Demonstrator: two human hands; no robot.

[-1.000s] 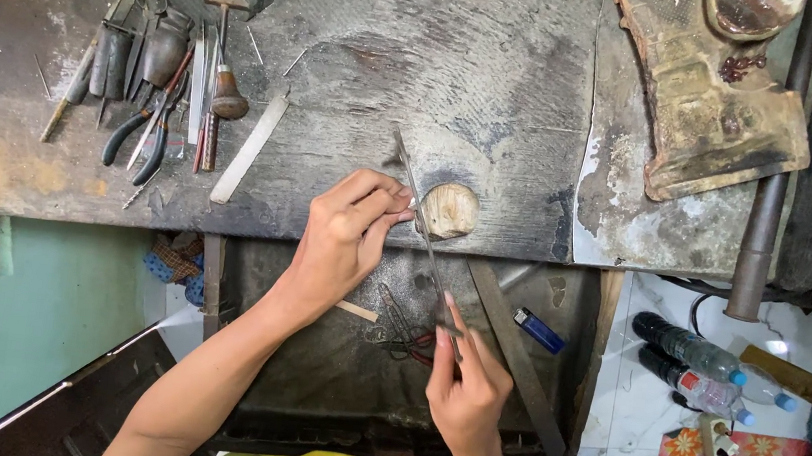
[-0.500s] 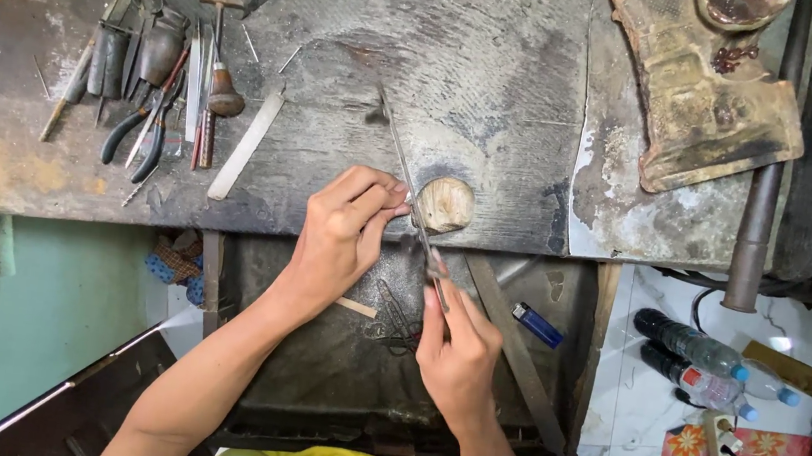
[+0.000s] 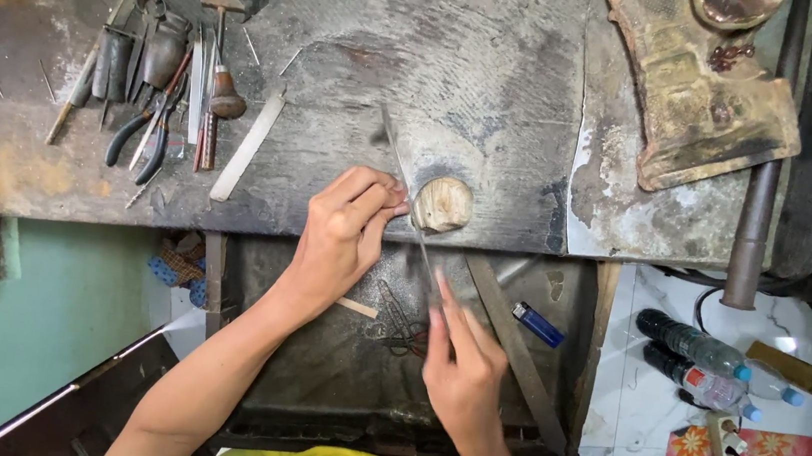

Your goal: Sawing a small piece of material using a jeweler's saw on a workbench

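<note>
Your right hand works a long file of dull grey metal against a pale, rough wooden peg, where your left hand pinches. The bench is worn, scratched, matt dark wood. The pliers are tarnished metal; the lighter is glossy blue plastic.

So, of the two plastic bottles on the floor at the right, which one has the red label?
The lower bottle, closer to the person, has the red label band near its blue cap. The upper bottle beside it is dark, with no red on it.

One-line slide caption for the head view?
Left hand steadies work at wooden peg; right hand holds thin file.
</note>
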